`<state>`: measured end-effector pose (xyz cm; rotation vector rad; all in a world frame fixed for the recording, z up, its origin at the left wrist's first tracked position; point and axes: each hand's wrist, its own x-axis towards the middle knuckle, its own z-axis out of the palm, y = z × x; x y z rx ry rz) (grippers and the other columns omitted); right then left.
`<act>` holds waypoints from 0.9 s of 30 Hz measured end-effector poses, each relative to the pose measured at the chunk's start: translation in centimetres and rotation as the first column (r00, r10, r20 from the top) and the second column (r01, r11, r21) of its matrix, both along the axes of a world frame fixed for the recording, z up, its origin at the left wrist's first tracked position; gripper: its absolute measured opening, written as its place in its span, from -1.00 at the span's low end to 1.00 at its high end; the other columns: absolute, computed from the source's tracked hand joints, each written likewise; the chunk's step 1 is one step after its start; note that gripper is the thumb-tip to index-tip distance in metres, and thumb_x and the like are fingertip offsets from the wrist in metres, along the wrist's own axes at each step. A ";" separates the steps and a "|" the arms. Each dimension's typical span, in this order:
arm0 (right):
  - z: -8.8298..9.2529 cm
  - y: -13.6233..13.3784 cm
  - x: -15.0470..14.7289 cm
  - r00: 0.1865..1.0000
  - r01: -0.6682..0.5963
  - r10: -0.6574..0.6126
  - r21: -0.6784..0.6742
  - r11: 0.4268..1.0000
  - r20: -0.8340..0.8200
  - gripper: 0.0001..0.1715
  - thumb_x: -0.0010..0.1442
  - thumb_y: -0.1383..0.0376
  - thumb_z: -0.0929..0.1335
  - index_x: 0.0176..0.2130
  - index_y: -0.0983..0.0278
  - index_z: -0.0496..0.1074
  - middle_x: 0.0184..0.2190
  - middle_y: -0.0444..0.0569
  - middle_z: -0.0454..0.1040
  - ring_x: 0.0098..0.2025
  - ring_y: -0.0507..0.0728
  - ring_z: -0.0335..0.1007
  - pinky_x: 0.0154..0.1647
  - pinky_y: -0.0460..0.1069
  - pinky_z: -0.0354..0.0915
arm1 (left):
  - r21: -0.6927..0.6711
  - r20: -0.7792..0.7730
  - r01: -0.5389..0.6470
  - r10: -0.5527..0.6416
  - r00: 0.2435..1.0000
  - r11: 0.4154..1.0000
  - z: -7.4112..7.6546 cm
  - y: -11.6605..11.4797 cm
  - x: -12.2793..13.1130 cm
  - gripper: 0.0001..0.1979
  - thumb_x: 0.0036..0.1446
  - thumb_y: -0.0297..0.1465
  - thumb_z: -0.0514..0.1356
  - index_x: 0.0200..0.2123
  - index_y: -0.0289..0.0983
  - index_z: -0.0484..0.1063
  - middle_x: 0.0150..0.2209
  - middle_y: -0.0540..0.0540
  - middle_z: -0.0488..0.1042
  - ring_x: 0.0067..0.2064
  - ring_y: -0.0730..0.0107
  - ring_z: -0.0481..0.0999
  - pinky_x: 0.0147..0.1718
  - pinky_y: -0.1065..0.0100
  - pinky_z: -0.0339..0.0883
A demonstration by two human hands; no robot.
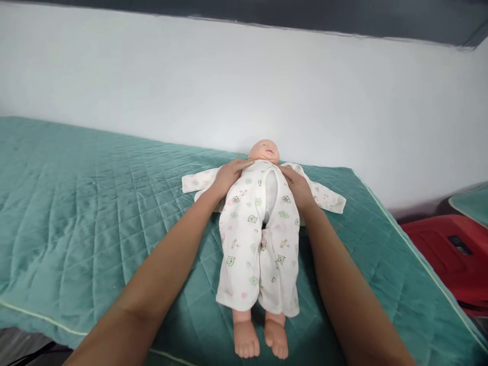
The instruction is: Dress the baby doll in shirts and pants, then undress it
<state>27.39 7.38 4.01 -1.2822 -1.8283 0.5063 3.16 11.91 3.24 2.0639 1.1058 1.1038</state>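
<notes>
A baby doll [264, 150] lies on its back on a green quilted bed cover [95, 203], head toward the wall, bare feet toward me. A white printed romper [253, 239] is laid over its body, with the sleeves spread out to both sides. My left hand [227, 175] rests on the romper at the doll's left-side shoulder, fingers stretched toward the neck. At the opposite shoulder, my right hand [298, 188] lies on the cloth, fingers flat along the collar.
A white wall [244, 91] runs behind the bed. A red plastic object [450, 254] stands on the floor to the right of the bed, with another green cloth edge [473, 203] above it. The bed's near edge has pale piping.
</notes>
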 end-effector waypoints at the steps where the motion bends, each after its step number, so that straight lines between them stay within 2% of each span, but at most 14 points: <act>1: 0.0 -0.3 0.0 1.000 0.017 -0.017 -0.010 1.000 -0.005 -0.50 0.34 0.17 0.22 0.16 0.06 0.53 0.18 -0.10 0.52 0.23 0.26 0.39 0.32 0.23 0.19 | 0.031 -0.020 0.011 -0.011 1.000 0.999 -0.2 -0.4 -0.3 -0.58 0.27 -0.46 0.06 0.08 -0.11 0.57 0.14 -0.09 0.54 0.16 0.22 0.48 0.25 0.17 0.23; 3: -0.2 -1.0 0.0 0.999 0.048 -0.049 -0.025 0.999 -0.020 -0.50 0.35 0.13 0.23 0.18 0.05 0.51 0.20 -0.12 0.50 0.28 0.25 0.35 0.35 0.22 0.17 | 0.091 -0.064 -0.007 0.012 0.998 0.996 -0.8 -1.4 -0.8 -0.58 0.27 -0.45 0.05 0.11 -0.14 0.55 0.20 -0.11 0.50 0.22 0.21 0.43 0.29 0.17 0.18; 7: -1.1 -2.8 0.4 0.992 0.103 -0.105 -0.033 0.994 -0.065 -0.47 0.36 0.08 0.24 0.24 0.04 0.45 0.26 -0.14 0.45 0.34 0.25 0.29 0.38 0.23 0.14 | 0.143 -0.104 -0.154 0.170 0.980 0.978 -2.3 -3.7 -1.8 -0.57 0.27 -0.43 0.06 0.16 -0.23 0.49 0.28 -0.19 0.41 0.32 0.18 0.31 0.35 0.13 0.09; 11: -1.9 -5.6 0.3 0.991 0.128 -0.128 -0.015 0.992 -0.043 -0.40 0.37 0.06 0.24 0.33 0.06 0.34 0.34 -0.13 0.34 0.41 0.24 0.19 0.42 0.24 0.08 | 0.188 -0.124 -0.131 0.156 0.980 0.973 -3.2 -6.8 -2.7 -0.54 0.26 -0.42 0.09 0.21 -0.30 0.43 0.26 -0.28 0.40 0.31 0.12 0.32 0.35 0.09 0.10; 15: -2.5 -10.3 -0.7 0.991 0.097 -0.103 0.065 0.993 0.091 -0.23 0.35 0.09 0.26 0.45 0.13 0.11 0.45 -0.03 0.14 0.47 0.25 0.04 0.47 0.26 0.01 | 0.143 -0.101 -0.163 0.178 0.979 0.976 -2.9 -11.3 -3.1 -0.51 0.23 -0.44 0.10 0.23 -0.29 0.37 0.20 -0.28 0.43 0.24 0.09 0.38 0.27 0.05 0.25; 19: -3.6 -16.4 -1.7 0.968 0.087 -0.111 0.115 0.989 0.223 -0.15 0.36 0.25 0.24 0.51 0.14 -0.14 0.50 0.05 -0.02 0.51 0.27 -0.06 0.44 0.32 0.07 | 0.087 -0.078 -0.178 0.185 0.980 0.980 -2.8 -17.5 -3.7 -0.51 0.27 -0.49 0.00 0.24 -0.22 0.35 0.19 -0.23 0.43 0.23 0.17 0.41 0.25 0.08 0.30; 23: -3.5 -21.8 -2.3 0.976 0.029 -0.068 0.187 0.982 0.208 -0.30 0.39 0.41 0.15 0.42 0.02 0.11 0.50 -0.03 0.00 0.49 0.22 0.01 0.41 0.28 0.15 | -0.016 -0.083 -0.153 0.151 0.985 0.988 -3.2 -24.0 -4.8 -0.58 0.33 -0.37 0.06 0.22 -0.12 0.34 0.18 -0.17 0.44 0.21 0.19 0.45 0.25 0.09 0.32; 25: -2.3 -23.4 -3.0 0.984 0.020 -0.053 0.192 0.981 0.169 -0.44 0.40 0.36 0.20 0.31 0.03 0.27 0.45 -0.01 0.11 0.45 0.23 0.09 0.37 0.25 0.20 | -0.048 -0.097 -0.142 0.137 0.986 0.989 -3.3 -26.2 -5.3 -0.62 0.33 -0.32 0.10 0.19 -0.10 0.36 0.17 -0.16 0.44 0.21 0.18 0.45 0.24 0.10 0.33; 27: -0.5 -23.9 -4.2 0.978 -0.014 -0.013 0.129 0.992 0.210 -0.62 0.38 0.30 0.28 0.14 0.08 0.42 0.31 0.03 0.33 0.31 0.26 0.29 0.27 0.22 0.29 | -0.065 -0.101 -0.120 0.113 0.988 0.991 -3.2 -27.7 -5.5 -0.66 0.32 -0.31 0.12 0.14 -0.09 0.39 0.13 -0.15 0.46 0.18 0.19 0.46 0.22 0.11 0.35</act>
